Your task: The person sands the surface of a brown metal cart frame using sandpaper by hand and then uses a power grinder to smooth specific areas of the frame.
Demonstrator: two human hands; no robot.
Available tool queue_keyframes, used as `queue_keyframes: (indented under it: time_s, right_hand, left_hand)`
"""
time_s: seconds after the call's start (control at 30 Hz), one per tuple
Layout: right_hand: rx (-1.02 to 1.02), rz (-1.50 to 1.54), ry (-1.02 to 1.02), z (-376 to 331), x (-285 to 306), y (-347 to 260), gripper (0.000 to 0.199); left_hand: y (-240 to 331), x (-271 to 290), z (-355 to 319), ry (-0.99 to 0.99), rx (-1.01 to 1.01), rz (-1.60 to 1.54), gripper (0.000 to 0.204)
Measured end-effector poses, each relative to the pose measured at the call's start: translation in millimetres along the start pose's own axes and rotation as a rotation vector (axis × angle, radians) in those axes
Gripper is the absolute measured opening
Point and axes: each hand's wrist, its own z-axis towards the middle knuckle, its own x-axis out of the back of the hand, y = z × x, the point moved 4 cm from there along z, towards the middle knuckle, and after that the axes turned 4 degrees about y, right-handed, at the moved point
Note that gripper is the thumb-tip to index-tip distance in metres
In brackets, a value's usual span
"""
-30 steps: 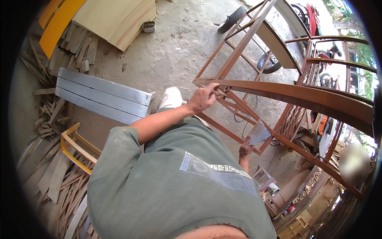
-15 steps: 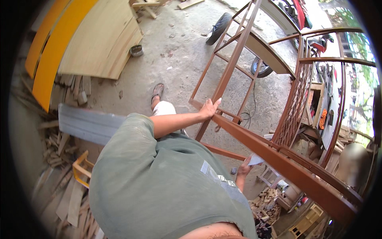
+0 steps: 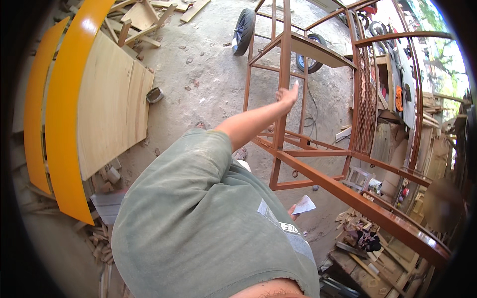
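Left hand (image 3: 288, 94) risen from sloping rail to rust-brown upright steel post (image 3: 284, 59), fingers together, flat against it. Right hand (image 3: 294, 211), mostly hidden, pinches white paper scrap (image 3: 304, 204).

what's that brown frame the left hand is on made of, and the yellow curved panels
Frame: looks like metal tubing, square-section, glossy red-brown paint. Left hand rests on an upright. Yellow panels: probably painted or laminated board, smooth shiny faces; the core is hidden.

Left arm stretched forward, left hand (image 3: 288, 94) open with fingers extended; right hand (image 3: 293, 212) low beside torso, mostly hidden, grip unclear.
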Motion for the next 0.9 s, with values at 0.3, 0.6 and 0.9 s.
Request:
queue_keyframes:
  time_s: [0.3,0.6,0.9]
  right_hand:
    - [-0.111,-0.055,-0.015,-92,-53,3,0.061]
    - [0.094,0.271,-0.373,-94,-97,-163,0.046]
    - [0.325,0.317,-0.521,-22,-130,-273,0.048]
  left_hand:
    - [-17,166,57,-0.372,-0.291,-0.101,0.081]
    - [-326,456,-18,-0.506,0.305,0.755,0.080]
    - [-291,441,-6,-0.570,0.398,0.379,0.074]
